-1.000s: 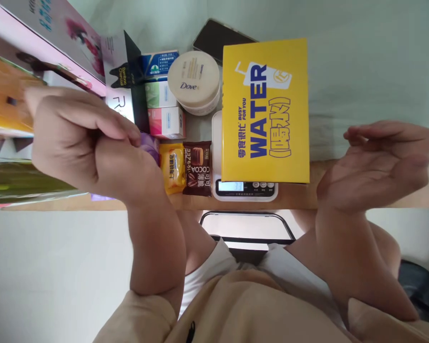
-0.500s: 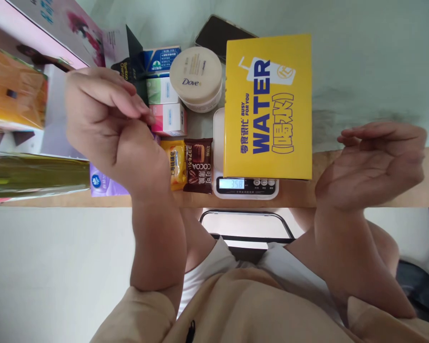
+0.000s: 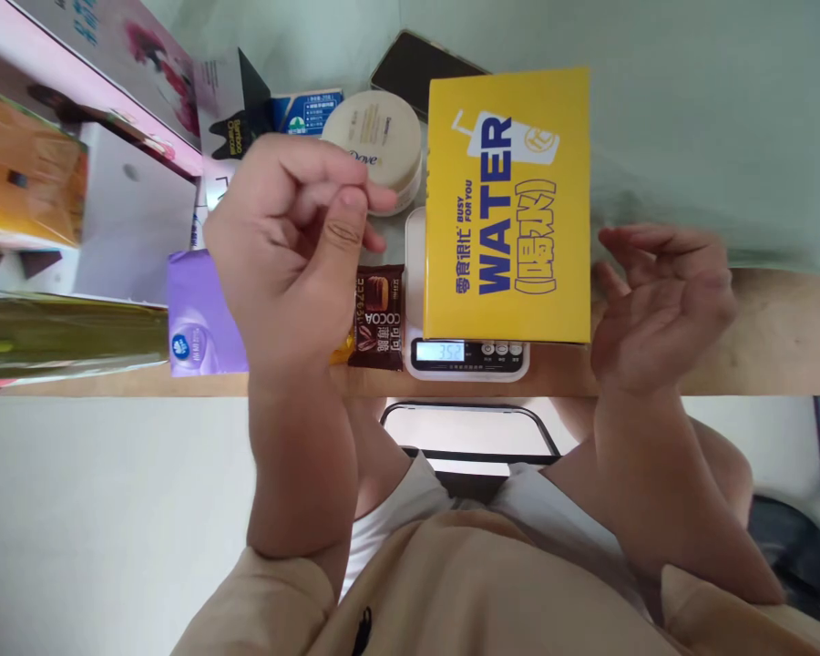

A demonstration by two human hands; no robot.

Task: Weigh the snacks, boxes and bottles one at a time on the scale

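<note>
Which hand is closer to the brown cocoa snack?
Left. The left hand hovers loosely curled just above and beside the cocoa snack, overlapping its edge in view. The right hand is open, far off past the yellow box.

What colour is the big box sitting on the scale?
The box is bright yellow with dark blue "WATER" lettering, seen in the head view.

Wooden table [image 3: 779,337], pale green cloth over far part. On it: white digital scale [image 3: 468,357] near front edge, yellow box [image 3: 509,205] resting on top. Beside scale: cocoa snack packet [image 3: 377,316], purple tissue pack [image 3: 195,319], cream jar [image 3: 383,137], dark phone [image 3: 416,64]. Stacked boxes [image 3: 55,182] at far left.
</note>
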